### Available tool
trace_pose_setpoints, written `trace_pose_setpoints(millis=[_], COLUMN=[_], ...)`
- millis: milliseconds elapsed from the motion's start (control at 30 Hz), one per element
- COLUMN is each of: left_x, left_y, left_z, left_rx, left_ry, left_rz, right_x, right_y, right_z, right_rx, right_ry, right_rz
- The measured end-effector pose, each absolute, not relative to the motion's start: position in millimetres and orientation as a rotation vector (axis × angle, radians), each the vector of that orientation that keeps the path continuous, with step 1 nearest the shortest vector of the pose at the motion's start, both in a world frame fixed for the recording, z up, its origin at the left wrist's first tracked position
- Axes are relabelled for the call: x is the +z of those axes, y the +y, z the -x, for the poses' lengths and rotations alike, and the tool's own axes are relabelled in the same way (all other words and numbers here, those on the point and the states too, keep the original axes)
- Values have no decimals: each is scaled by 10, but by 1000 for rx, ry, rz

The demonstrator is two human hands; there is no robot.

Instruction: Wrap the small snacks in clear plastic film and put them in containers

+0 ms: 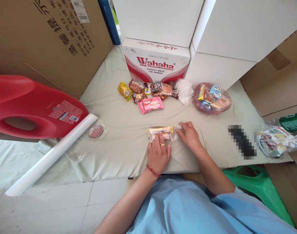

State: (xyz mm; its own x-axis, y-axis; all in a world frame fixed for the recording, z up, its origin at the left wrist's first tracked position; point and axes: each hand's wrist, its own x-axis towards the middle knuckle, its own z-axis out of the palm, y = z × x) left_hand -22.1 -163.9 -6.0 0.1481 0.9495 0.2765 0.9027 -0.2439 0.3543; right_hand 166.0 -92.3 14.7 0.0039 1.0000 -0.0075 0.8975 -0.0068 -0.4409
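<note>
My left hand [159,157] lies palm down, fingers close together and tips pressing on a slim yellow-edged packet [160,129] with pink showing beneath it; whether that pink is a separate piece I can't tell. The packet sits in front of me, near the edge of the pale cloth-covered table [119,146], in or under a clear, crinkly plastic bag [174,134]. My right hand [189,135] seems to pinch the loose right end of that bag between thumb and forefinger, the other fingers curled.

If I tug the bag harder than my left hand presses, the thin film could tear, or the packet could skid over the slippery cloth. Pressing too heavily might crush whatever is inside.

Counting what's around: one yellow-edged packet under my fingers; roughly ten brown, yellow and pink wrapped snacks [152,104] in the heap by the white-and-red cardboard carton [156,61], though overlaps blur the tally; one crumpled white plastic bag [184,91] beside them; one translucent pink bowl [197,103], holding about five packets [216,91]; one long white roll [53,152]; one big red plastic jug [38,104]; one green plastic stool [267,191].
</note>
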Motion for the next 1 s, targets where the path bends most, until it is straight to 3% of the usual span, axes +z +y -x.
trace_pose_setpoints(millis=[167,333,633,1000], left_x=[-41,-35,-136,-199], left_y=[-1610,-1620,-1603,-1537], left_z=[194,213,297,578], left_rx=[520,544,841,1559], left_ry=[1900,1911,1751,1232], left_rz=[-2304,-2323,-2361,-1172], right_x=[331,581,678,515], right_y=[-889,-973,-804,-1062], right_z=[-1823,-1528,-663,-923], right_rx=[511,789,658,320], right_ry=[-1969,-1912,-2379,-2700], right_rz=[1839,1619,1814,1406])
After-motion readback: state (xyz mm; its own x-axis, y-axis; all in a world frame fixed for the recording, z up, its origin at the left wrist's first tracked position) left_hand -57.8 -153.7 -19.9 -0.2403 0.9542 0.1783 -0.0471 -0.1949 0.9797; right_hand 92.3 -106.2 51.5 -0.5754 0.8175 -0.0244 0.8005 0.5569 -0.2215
